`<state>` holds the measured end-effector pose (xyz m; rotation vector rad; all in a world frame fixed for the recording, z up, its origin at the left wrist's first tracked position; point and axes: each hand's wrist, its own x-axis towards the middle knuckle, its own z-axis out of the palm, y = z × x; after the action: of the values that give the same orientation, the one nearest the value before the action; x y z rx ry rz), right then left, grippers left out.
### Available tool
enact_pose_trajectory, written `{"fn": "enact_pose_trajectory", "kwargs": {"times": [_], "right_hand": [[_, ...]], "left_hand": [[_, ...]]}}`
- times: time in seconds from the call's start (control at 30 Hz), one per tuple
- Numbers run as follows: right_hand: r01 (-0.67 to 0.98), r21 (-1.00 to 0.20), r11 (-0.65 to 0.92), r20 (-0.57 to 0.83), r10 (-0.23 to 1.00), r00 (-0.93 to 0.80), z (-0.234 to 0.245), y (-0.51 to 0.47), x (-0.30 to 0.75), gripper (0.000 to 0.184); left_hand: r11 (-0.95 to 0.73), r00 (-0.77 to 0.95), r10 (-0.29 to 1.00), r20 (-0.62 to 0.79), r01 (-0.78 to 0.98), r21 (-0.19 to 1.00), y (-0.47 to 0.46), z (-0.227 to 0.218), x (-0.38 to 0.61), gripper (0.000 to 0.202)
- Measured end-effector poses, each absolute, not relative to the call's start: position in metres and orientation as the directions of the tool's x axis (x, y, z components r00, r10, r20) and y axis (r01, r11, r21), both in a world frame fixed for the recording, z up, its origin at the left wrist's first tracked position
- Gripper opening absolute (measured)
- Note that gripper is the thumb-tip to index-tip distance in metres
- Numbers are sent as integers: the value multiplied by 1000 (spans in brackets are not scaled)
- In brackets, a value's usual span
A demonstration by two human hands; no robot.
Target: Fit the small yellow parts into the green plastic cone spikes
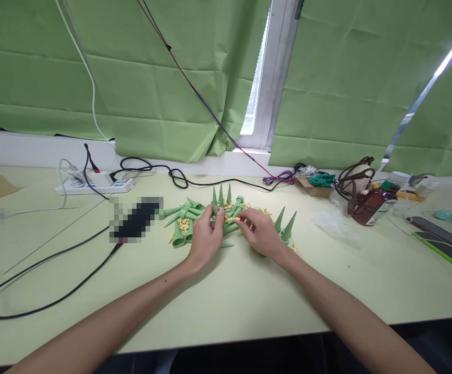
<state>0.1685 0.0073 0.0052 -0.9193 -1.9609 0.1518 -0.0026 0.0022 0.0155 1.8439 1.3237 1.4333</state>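
My left hand (206,236) is closed in a pinch at the pile, its thumb and forefinger pressed together; what they hold is hard to make out. Close beside it, my right hand (261,232) pinches a small yellow piece (232,218) between thumb and fingertips. Around both hands lie several green plastic cones (178,238), some on their sides. A few cones (221,196) stand point up just behind the left hand, and more upright cones (288,227) are right of the right hand. Small yellow pieces (185,224) are scattered among them.
To the left are a power strip (95,184), a black cable (70,301) and a blurred dark device (138,219). On the right stand a brown bottle (375,205) with a green cap, a clear plastic bag (337,227) and a cardboard box (315,187). Green curtains (151,78) hang behind.
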Motion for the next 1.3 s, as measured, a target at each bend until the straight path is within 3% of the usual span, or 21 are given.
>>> {"fn": "enact_pose_trajectory", "kwargs": {"times": [1.3], "right_hand": [[501,-454,737,680,649,-340,8,5,168,9]], "left_hand": [[-475,94,877,470,311,823,1,12,-2,29]]}}
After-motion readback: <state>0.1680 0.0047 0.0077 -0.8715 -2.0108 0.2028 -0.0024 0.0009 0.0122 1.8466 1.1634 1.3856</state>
